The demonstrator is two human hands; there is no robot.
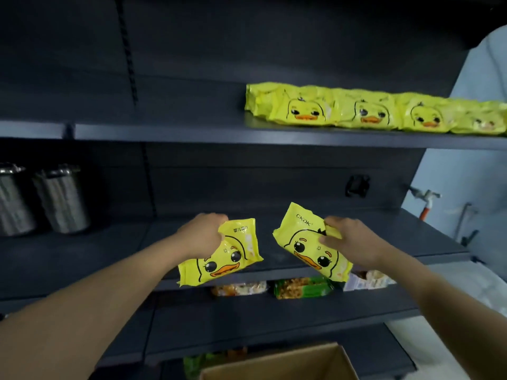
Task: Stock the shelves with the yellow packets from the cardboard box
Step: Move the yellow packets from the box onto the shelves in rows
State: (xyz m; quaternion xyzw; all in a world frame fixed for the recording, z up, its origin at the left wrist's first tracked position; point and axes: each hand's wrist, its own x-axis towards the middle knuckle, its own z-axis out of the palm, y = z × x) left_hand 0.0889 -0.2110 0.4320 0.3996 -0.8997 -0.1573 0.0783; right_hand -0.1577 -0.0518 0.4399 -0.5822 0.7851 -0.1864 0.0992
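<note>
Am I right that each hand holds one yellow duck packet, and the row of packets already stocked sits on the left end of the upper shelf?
Not quite. The head view shows the left hand and right hand each gripping one yellow duck packet, but the stocked row sits on the right part of the upper shelf, not the left end.

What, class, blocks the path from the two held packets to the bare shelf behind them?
Nothing visible. The left hand and right hand each hold a packet above the shelf, whose surface there is bare.
</note>
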